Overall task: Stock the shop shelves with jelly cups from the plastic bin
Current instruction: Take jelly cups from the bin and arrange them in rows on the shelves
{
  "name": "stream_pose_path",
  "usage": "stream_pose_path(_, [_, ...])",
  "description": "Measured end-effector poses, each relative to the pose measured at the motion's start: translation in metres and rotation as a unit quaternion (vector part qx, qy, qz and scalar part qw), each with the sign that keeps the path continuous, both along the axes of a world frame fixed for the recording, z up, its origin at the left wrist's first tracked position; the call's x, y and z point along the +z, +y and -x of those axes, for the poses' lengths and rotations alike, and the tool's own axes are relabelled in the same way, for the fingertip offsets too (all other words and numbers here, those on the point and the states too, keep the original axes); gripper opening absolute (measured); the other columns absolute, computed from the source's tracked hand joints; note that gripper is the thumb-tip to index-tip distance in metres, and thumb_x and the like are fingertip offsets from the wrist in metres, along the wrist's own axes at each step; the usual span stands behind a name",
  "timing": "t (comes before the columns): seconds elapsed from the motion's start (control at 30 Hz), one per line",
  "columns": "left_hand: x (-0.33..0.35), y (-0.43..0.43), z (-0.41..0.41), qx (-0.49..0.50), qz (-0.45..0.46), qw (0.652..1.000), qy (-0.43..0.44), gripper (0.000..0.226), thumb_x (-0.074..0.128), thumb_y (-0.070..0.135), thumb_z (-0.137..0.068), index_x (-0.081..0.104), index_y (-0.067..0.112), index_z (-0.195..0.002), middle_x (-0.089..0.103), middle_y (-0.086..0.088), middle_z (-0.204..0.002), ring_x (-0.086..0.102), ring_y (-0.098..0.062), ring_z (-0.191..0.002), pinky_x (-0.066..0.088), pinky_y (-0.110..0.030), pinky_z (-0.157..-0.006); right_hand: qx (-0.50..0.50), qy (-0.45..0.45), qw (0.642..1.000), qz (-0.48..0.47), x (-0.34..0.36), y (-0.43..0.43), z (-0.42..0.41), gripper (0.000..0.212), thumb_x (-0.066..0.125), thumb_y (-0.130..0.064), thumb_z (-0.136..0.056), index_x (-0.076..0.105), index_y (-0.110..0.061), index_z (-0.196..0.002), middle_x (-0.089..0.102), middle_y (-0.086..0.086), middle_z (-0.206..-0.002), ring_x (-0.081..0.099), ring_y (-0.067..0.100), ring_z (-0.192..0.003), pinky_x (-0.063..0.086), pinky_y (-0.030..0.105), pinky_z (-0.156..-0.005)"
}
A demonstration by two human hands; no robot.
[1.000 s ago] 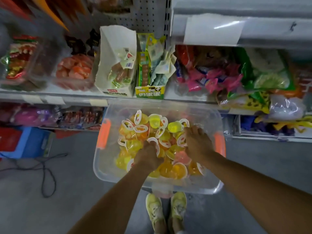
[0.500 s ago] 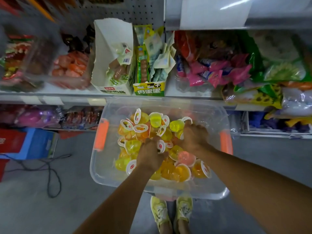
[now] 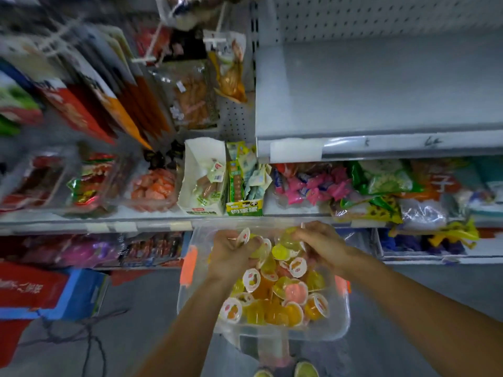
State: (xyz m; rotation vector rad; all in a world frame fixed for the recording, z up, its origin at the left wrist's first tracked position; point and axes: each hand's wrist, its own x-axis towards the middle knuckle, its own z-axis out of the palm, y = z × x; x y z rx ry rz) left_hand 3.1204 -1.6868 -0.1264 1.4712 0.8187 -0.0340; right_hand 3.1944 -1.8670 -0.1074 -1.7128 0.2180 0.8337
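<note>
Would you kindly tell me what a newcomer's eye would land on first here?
The bright heap of jelly cups in the clear bin at lower centre draws the eye first. The person's left grip and right grip each hold cups at its far end. Above right, a plain grey shelf stands out beside hanging snack packs.

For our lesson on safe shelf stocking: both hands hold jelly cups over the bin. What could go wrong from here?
1. The left hand and right hand each clutch several cups; some may slip before reaching the upper shelf.
2. What holds the bin up is hidden; it might tip and spill.
3. The cable on the floor could catch a foot.
</note>
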Motion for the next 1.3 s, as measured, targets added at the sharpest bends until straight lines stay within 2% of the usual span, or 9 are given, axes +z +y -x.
stream_pose_path(0.13, [0.064, 0.005, -0.001, -0.049, -0.032, 0.997, -0.056, 0.026, 0.078, 0.011, -0.079, 0.060, 0.014, -0.097, 0.063, -0.014, -0.106, 0.069, -0.030, -0.080, 0.059, -0.038, -0.065, 0.039, -0.097, 0.994, 0.016, 0.075, -0.010, 0.005, 0.026, 0.074, -0.016, -0.080, 0.060, -0.011, -0.102, 0.062, 0.005, -0.070, 0.052, 0.010, -0.054, 0.041, 0.023, -0.051])
stream_pose_path(0.2, [0.099, 0.006, -0.004, -0.065, -0.047, 0.992, -0.094, 0.029, 0.083, 0.022, -0.075, 0.067, 0.018, -0.100, 0.064, -0.008, -0.109, 0.070, -0.031, -0.087, 0.060, -0.042, -0.071, 0.041, -0.142, 0.989, 0.006, 0.114, -0.016, 0.005, 0.025, 0.073, -0.012, -0.080, 0.063, -0.011, -0.103, 0.063, 0.006, -0.076, 0.052, 0.012, -0.058, 0.039, 0.022, -0.049])
stream_pose_path(0.37, [0.193, -0.002, -0.008, -0.101, -0.077, 0.973, -0.193, 0.025, 0.079, 0.019, -0.078, 0.071, 0.015, -0.101, 0.068, -0.001, -0.103, 0.071, -0.018, -0.080, 0.061, -0.034, -0.066, 0.023, -0.238, 0.970, -0.035, 0.205, -0.030, 0.006, 0.031, 0.070, -0.014, -0.083, 0.066, -0.027, -0.111, 0.070, -0.001, -0.095, 0.065, 0.007, -0.074, 0.045, 0.017, -0.062])
stream_pose_path(0.53, [0.275, -0.012, -0.009, -0.153, -0.134, 0.938, -0.280, 0.027, 0.080, 0.024, -0.076, 0.071, 0.014, -0.100, 0.071, -0.005, -0.096, 0.071, -0.017, -0.073, 0.059, -0.032, -0.062, -0.002, -0.318, 0.948, -0.034, 0.279, -0.045, 0.002, 0.028, 0.071, -0.017, -0.083, 0.058, -0.015, -0.107, 0.061, 0.003, -0.082, 0.048, 0.011, -0.055, 0.039, 0.023, -0.052])
stream_pose_path(0.73, [0.359, -0.025, -0.028, -0.167, -0.197, 0.894, -0.367, 0.029, 0.081, 0.033, -0.071, 0.074, 0.021, -0.096, 0.073, -0.003, -0.093, 0.070, -0.021, -0.079, 0.060, -0.032, -0.062, 0.009, -0.430, 0.901, -0.057, 0.361, -0.060, -0.015, 0.026, 0.073, -0.010, -0.081, 0.069, -0.017, -0.106, 0.061, 0.004, -0.075, 0.048, 0.014, -0.060, 0.038, 0.027, -0.057])
stream_pose_path(0.83, [0.395, -0.033, -0.045, -0.161, -0.218, 0.876, -0.399, 0.029, 0.081, 0.032, -0.073, 0.074, 0.021, -0.099, 0.072, -0.002, -0.096, 0.070, -0.021, -0.076, 0.054, -0.021, -0.056, 0.009, -0.474, 0.878, -0.062, 0.398, -0.063, -0.038, 0.028, 0.074, -0.011, -0.080, 0.072, -0.017, -0.107, 0.056, 0.008, -0.073, 0.044, 0.021, -0.064, 0.036, 0.030, -0.059])
stream_pose_path(0.93, [0.423, -0.038, -0.068, -0.156, -0.241, 0.863, -0.416, 0.033, 0.081, 0.036, -0.073, 0.073, 0.023, -0.102, 0.070, -0.005, -0.103, 0.071, -0.022, -0.079, 0.053, -0.019, -0.056, 0.015, -0.492, 0.869, -0.045, 0.424, -0.065, -0.070, 0.026, 0.075, -0.018, -0.079, 0.072, -0.022, -0.105, 0.059, 0.003, -0.073, 0.044, 0.019, -0.065, 0.037, 0.031, -0.062])
stream_pose_path(1.07, [0.455, -0.036, -0.106, -0.119, -0.266, 0.853, -0.432, 0.034, 0.083, 0.038, -0.070, 0.074, 0.024, -0.099, 0.074, -0.010, -0.094, 0.072, -0.028, -0.075, 0.061, -0.035, -0.064, 0.025, -0.527, 0.849, 0.034, 0.442, -0.056, -0.124, 0.030, 0.079, -0.020, -0.075, 0.066, -0.007, -0.100, 0.063, 0.008, -0.083, 0.051, 0.018, -0.072, 0.042, 0.034, -0.069])
stream_pose_path(1.3, [0.487, -0.024, -0.172, -0.077, -0.296, 0.859, -0.410, 0.040, 0.084, 0.035, -0.071, 0.073, 0.022, -0.107, 0.074, -0.003, -0.095, 0.073, -0.025, -0.070, 0.061, -0.036, -0.072, 0.049, -0.534, 0.836, 0.115, 0.438, -0.030, -0.216, 0.049, 0.080, -0.020, -0.074, 0.055, -0.011, -0.116, 0.059, 0.006, -0.110, 0.058, 0.021, -0.096, 0.046, 0.028, -0.078])
